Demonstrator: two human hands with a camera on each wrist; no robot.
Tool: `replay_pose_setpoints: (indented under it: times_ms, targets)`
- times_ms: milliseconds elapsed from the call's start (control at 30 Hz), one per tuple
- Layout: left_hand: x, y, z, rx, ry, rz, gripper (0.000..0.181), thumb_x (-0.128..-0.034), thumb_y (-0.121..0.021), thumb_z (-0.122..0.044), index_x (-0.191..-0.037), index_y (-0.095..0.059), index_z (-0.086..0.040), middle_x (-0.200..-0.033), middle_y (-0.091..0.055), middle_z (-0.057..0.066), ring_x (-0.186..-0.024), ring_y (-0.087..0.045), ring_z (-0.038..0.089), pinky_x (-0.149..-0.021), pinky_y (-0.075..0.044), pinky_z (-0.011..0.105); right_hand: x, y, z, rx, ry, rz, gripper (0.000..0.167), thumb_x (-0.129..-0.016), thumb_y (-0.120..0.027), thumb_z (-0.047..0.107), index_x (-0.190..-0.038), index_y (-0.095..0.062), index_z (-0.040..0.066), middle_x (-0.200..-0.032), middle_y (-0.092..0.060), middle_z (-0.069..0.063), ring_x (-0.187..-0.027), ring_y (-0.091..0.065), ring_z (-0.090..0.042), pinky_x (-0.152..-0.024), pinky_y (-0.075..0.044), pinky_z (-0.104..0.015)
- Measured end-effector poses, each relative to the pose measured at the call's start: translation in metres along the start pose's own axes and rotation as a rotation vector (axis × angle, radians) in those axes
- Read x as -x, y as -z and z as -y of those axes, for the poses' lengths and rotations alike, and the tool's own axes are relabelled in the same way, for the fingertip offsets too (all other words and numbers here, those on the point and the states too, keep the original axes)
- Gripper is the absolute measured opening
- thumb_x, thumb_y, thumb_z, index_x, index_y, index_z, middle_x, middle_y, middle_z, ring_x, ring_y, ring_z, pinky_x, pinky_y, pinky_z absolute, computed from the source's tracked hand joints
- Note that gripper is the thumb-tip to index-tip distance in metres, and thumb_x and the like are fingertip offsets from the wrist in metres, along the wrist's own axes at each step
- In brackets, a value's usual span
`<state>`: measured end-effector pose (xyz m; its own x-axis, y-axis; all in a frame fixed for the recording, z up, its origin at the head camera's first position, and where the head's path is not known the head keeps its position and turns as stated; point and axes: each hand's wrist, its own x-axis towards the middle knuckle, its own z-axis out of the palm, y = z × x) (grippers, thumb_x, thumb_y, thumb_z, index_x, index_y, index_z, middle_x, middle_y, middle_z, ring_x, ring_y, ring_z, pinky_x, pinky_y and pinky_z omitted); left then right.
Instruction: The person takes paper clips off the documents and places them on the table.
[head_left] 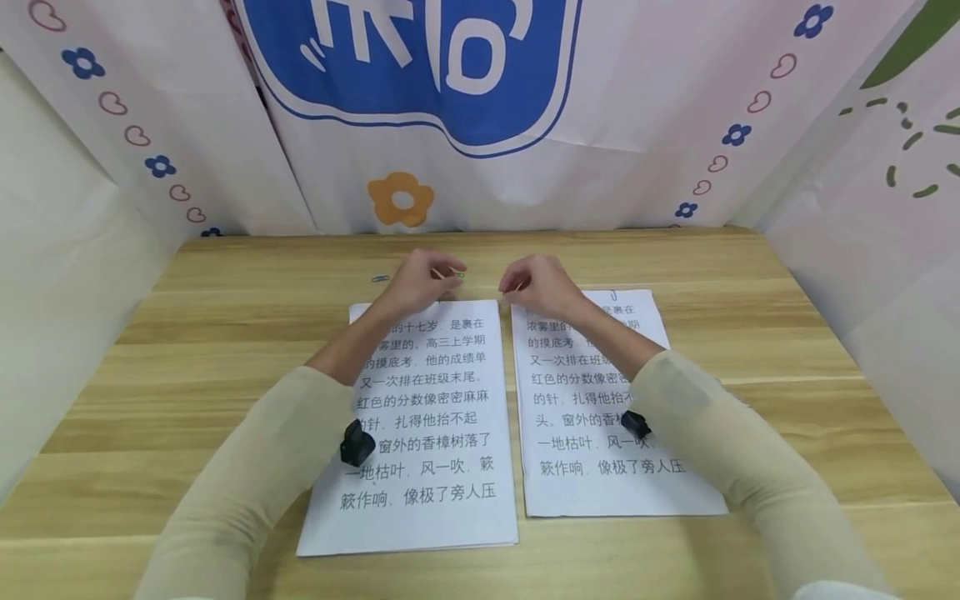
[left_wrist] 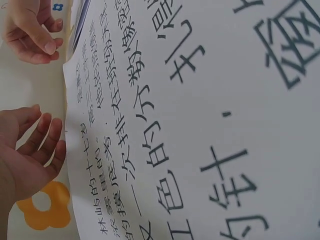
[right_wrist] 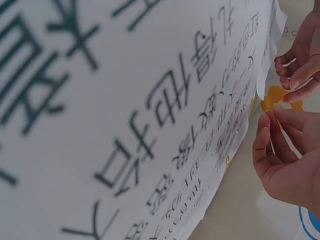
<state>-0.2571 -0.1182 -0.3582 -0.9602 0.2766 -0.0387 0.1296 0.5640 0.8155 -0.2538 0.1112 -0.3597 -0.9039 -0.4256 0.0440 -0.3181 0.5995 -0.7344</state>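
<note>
Two printed paper stacks, a left one (head_left: 420, 400) and a right one (head_left: 600, 492), lie side by side. My left hand (head_left: 422, 279) hovers at the far edge of the left stack; its fingers are spread and loosely bent in the left wrist view. A small green paper clip (head_left: 459, 274) shows by its fingertips, apparently on the table. My right hand (right_wrist: 290, 160) is above the right stack's far left corner, thumb and index fingertips together. Whether anything small is between them is hidden. A paper clip (head_left: 613, 295) sits on the right stack's far edge, yellowish in the right wrist view.
A blue paper clip (head_left: 381, 278) lies on the wooden table (head_left: 225, 350) left of the left hand. Behind the table hangs a white printed sheet (head_left: 622, 100) with a blue emblem and an orange flower. White sheets also stand at both sides.
</note>
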Motion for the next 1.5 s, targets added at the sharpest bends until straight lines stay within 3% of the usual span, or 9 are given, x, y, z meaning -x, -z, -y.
replay_pose_setpoints:
  times_ms: [233,800,1200,1500]
  targets:
    - [-0.008,-0.012,-0.003,-0.034,-0.036,0.026,0.029,-0.0980,-0.069,-0.006,-0.126,-0.069,0.004,-0.103,-0.070,0.017,-0.083,-0.067,0.024,-0.072,-0.053,0.027,0.007,0.010,-0.007,-0.006,-0.019,-0.004,0.014,-0.089,-0.073,-0.004,-0.104,-0.075,-0.005,-0.095,-0.074,-0.015,-0.084,-0.066,-0.024,-0.075,-0.054,-0.030]
    - [-0.022,-0.044,-0.022,-0.150,-0.095,0.091,0.027,-0.0961,-0.070,-0.002,-0.122,-0.071,0.003,-0.101,-0.068,0.014,-0.089,-0.062,0.024,-0.079,-0.052,0.031,0.023,0.036,-0.025,-0.035,-0.079,-0.029,0.023,-0.092,-0.071,-0.004,-0.115,-0.070,-0.008,-0.098,-0.073,-0.019,-0.087,-0.070,-0.030,-0.077,-0.053,-0.025]
    - [-0.031,-0.056,-0.027,-0.187,-0.068,0.111,0.029,-0.0969,-0.069,-0.002,-0.125,-0.069,0.003,-0.111,-0.068,0.014,-0.101,-0.064,0.026,-0.087,-0.055,0.032,0.032,0.048,-0.037,-0.050,-0.130,-0.050,0.023,-0.093,-0.069,-0.005,-0.116,-0.069,-0.008,-0.098,-0.072,-0.018,-0.087,-0.070,-0.032,-0.073,-0.055,-0.024]
    - [-0.037,-0.064,-0.032,-0.207,-0.054,0.114,0.030,-0.0950,-0.071,0.000,-0.125,-0.070,0.001,-0.110,-0.069,0.014,-0.099,-0.064,0.024,-0.084,-0.055,0.030,0.039,0.059,-0.041,-0.017,-0.184,-0.079,0.024,-0.095,-0.069,0.000,-0.119,-0.068,-0.006,-0.102,-0.072,-0.018,-0.087,-0.070,-0.031,-0.068,-0.053,-0.023]
